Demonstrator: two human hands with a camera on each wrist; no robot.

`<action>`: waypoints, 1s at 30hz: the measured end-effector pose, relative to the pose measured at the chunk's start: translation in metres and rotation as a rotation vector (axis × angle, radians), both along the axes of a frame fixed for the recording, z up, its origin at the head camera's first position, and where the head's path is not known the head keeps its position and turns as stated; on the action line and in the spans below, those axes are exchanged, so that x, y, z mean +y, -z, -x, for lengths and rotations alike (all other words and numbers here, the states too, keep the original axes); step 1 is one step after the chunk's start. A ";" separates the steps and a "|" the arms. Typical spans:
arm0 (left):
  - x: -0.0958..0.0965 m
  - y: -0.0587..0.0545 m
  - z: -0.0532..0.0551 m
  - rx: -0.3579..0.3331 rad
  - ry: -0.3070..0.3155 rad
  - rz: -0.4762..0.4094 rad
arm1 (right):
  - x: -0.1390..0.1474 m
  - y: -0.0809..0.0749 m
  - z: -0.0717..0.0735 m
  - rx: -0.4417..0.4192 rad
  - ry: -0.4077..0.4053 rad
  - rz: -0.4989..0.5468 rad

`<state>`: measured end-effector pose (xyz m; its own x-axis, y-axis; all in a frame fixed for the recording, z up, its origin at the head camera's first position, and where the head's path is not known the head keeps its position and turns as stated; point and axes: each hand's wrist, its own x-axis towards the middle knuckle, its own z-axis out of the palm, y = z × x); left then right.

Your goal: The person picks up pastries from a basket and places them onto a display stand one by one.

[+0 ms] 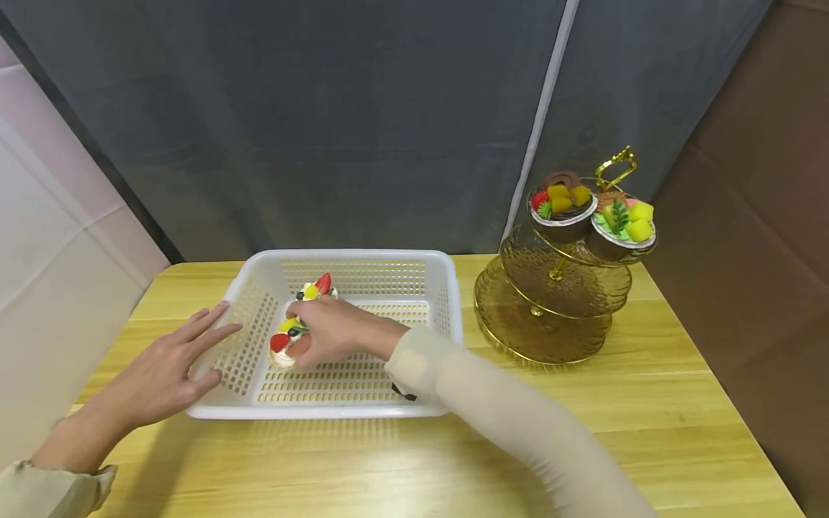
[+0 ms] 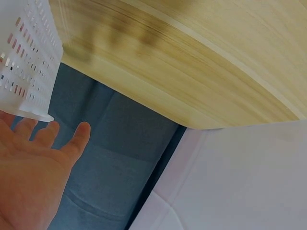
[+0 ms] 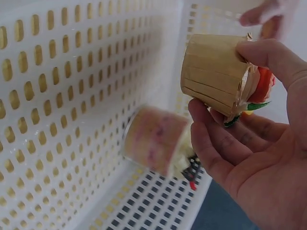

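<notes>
My right hand (image 1: 340,327) reaches into a white plastic basket (image 1: 324,411) and grips a cupcake (image 1: 282,352) topped with cream and fruit. In the right wrist view that cupcake's plain tan paper cup (image 3: 211,69) lies between thumb and fingers, tilted sideways above the basket floor. Beyond it is a second cupcake (image 1: 315,289) with a strawberry on top; its pink-patterned cup (image 3: 156,139) shows in the right wrist view. At the basket's left rim, my left hand (image 1: 165,370) has its fingers spread, fingertips against the rim, holding nothing.
Right of the basket stands a three-tier amber stand (image 1: 550,338) with gold trim. Its top tier bears a chocolate fruit cup (image 1: 563,208) and a green-creamed fruit cup (image 1: 622,229). A small dark item (image 1: 404,393) shows under the right sleeve. A grey curtain (image 1: 363,129) hangs behind the wooden table (image 1: 388,475).
</notes>
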<state>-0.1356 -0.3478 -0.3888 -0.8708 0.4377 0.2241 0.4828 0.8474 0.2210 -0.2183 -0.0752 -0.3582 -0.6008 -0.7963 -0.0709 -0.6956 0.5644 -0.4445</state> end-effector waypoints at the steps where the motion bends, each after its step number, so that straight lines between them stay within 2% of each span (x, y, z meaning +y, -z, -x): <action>1: 0.000 0.000 0.000 0.001 0.001 0.000 | 0.002 -0.002 -0.001 -0.002 0.001 0.004; 6: -0.001 0.003 0.000 0.012 0.008 -0.006 | 0.016 -0.015 -0.005 -0.010 -0.005 0.030; 17: -0.002 0.005 0.001 0.030 0.019 -0.010 | 0.057 -0.039 -0.009 0.062 0.028 0.107; 22: -0.003 0.005 0.001 0.012 0.021 -0.020 | 0.075 -0.043 -0.009 0.081 0.032 0.169; 30: -0.002 0.004 0.001 0.027 0.027 -0.008 | 0.105 -0.048 -0.012 0.102 0.078 0.182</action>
